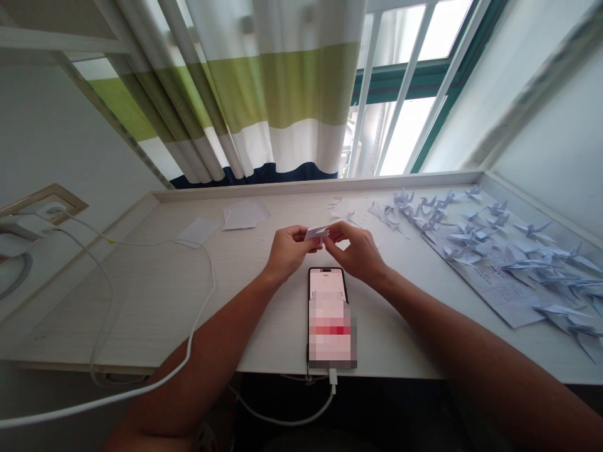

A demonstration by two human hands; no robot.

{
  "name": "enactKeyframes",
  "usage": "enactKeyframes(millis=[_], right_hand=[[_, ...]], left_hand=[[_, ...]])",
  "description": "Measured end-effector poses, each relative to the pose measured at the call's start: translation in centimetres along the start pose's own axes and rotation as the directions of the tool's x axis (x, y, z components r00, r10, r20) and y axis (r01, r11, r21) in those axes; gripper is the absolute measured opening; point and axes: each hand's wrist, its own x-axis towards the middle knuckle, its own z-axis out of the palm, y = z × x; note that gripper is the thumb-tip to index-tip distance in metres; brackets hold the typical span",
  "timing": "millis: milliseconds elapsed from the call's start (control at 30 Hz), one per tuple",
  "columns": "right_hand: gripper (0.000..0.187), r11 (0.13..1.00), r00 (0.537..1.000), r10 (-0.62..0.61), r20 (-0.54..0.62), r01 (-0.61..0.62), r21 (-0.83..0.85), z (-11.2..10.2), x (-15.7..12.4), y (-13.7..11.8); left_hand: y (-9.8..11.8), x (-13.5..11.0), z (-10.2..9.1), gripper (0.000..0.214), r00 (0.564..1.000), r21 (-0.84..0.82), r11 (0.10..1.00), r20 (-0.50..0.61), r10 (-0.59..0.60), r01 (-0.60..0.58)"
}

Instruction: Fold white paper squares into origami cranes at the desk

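Pinching a small folded paper (316,233) from both ends: fingers of the left hand (287,251) pressed shut on its left end, fingers of the right hand (355,251) on its right end, just above the worktop (155,301). Right under the fingers, toward the body, a phone (330,317) lying flat with its screen lit and a white cable (333,379) plugged into its near end. Beyond the left fingers, loose paper sheets (245,215). Well out past the right fingers, many paper cranes (494,251) scattered across the worktop.
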Motion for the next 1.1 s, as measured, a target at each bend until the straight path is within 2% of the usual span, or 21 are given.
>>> enactKeyframes(millis=[100, 267, 433, 567, 633, 700, 767, 833, 867, 933, 1000, 1100], right_hand=[[0.013, 0.999, 0.998, 0.040, -0.054, -0.039, 0.028, -0.1, 0.0, 0.1], [0.026, 0.995, 0.996, 0.066, -0.061, -0.062, 0.073, -0.1, 0.1, 0.1], [0.014, 0.994, 0.997, 0.075, -0.008, -0.074, 0.080, -0.2, 0.2, 0.2], [0.018, 0.959, 0.987, 0.160, 0.008, -0.157, 0.235, -0.4, 0.3, 0.5], [0.019, 0.918, 0.977, 0.205, 0.053, -0.211, 0.336, -0.5, 0.3, 0.5], [0.018, 0.899, 0.971, 0.229, 0.062, -0.235, 0.369, -0.6, 0.4, 0.5], [0.017, 0.930, 0.984, 0.178, 0.015, -0.173, 0.324, -0.8, 0.5, 0.6], [0.018, 0.975, 1.000, 0.007, 0.002, -0.008, 0.222, -1.0, 0.5, 0.8], [0.020, 0.981, 0.995, -0.098, 0.030, 0.091, 0.169, -1.2, 0.5, 1.0], [0.022, 0.965, 0.955, -0.258, 0.148, 0.246, 0.092, -1.5, 0.7, 1.5], [0.024, 0.951, 0.921, -0.306, 0.240, 0.305, 0.039, -1.7, 0.8, 2.1], [0.025, 0.941, 0.896, -0.305, 0.322, 0.335, -0.041, -1.9, 1.1, 3.1]], left_hand=[[0.0, 0.0, -0.2, 0.037, 0.999, -0.010, 1.000, 0.049, -0.001, 0.002], [0.0, -0.1, -0.2, 0.040, 0.996, 0.008, 1.000, 0.088, -0.031, 0.030], [0.0, -0.1, -0.2, 0.043, 0.986, -0.027, 0.997, 0.152, -0.064, 0.069], [0.1, 0.0, -0.4, 0.041, 0.970, -0.058, 0.993, 0.225, -0.092, 0.107], [0.2, 0.0, -0.5, 0.039, 0.969, -0.078, 0.990, 0.224, -0.101, 0.121], [0.3, 0.0, -0.5, 0.036, 0.972, -0.089, 0.988, 0.211, -0.107, 0.128], [0.3, 0.1, -0.6, 0.033, 0.974, -0.078, 0.989, 0.200, -0.110, 0.128], [0.3, 0.2, -0.8, 0.030, 0.975, -0.045, 0.992, 0.195, -0.105, 0.116], [0.2, 0.3, -0.9, 0.028, 0.976, -0.021, 0.994, 0.195, -0.100, 0.106], [0.0, 0.5, -1.3, 0.027, 0.975, 0.044, 0.996, 0.201, -0.090, 0.083], [-0.3, 0.8, -1.6, 0.028, 0.978, 0.129, 0.989, 0.187, -0.096, 0.073], [-0.7, 1.2, -2.0, 0.027, 0.984, 0.246, 0.965, 0.129, -0.126, 0.091]])
